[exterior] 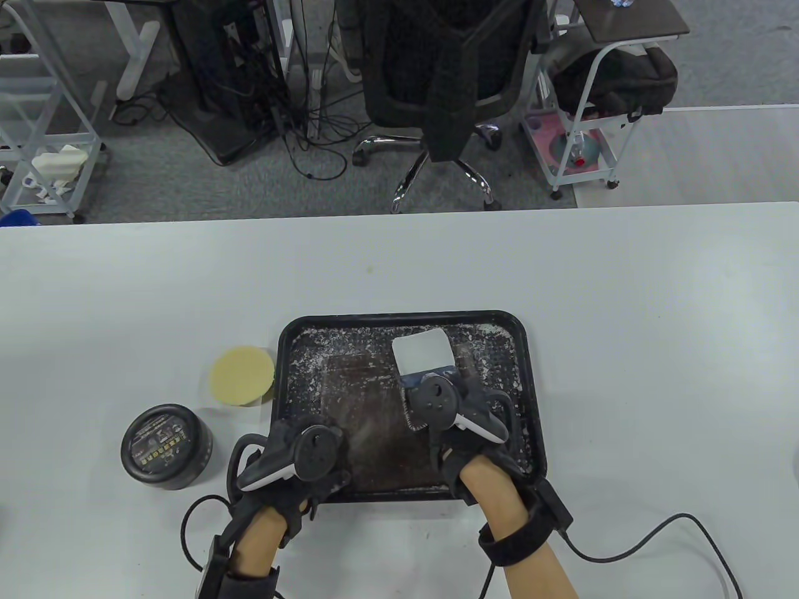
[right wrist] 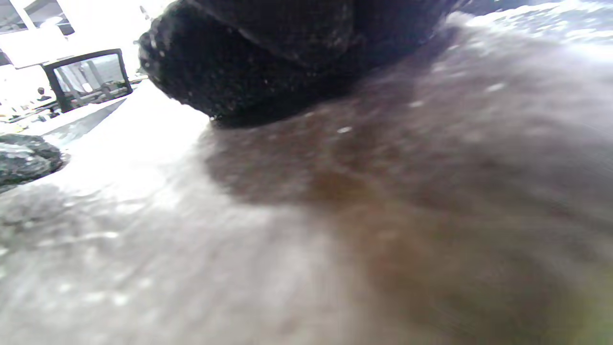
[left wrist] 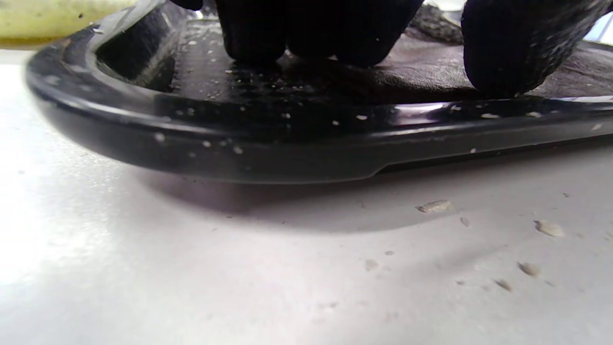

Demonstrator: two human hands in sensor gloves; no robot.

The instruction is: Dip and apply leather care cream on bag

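Right fingers: the right hand (exterior: 452,418) lies low over the brown bag (exterior: 368,418) in the tray, with a white cloth or pad (exterior: 421,352) sticking out past the fingertips. In the table view the tracker hides the fingers; the right wrist view shows only a dark gloved mass (right wrist: 249,67) pressed on blurred brown leather. I cannot tell whether the fingers pinch the cloth or press it flat. The placement suits rubbing cream in.

Left fingers: the left hand (exterior: 299,462) sits at the tray's near left corner. In the left wrist view the fingertips (left wrist: 507,52) bear down on the bag's edge just inside the rim, holding nothing. Judged purpose: pinning the bag against the rubbing.

Bag: flat in the black tray (exterior: 530,374), occupying its middle and near part.

Tray: floor flecked with white residue; judged to catch spilled cream.

Cream jar: a round black jar (exterior: 165,446), lid on, on the tabletop (exterior: 655,312) left of the tray, near the left hand.

Sponge: a yellow round sponge (exterior: 242,376), just beside the tray's left rim, untouched.

Risk: a slack left hand would let the bag slide.
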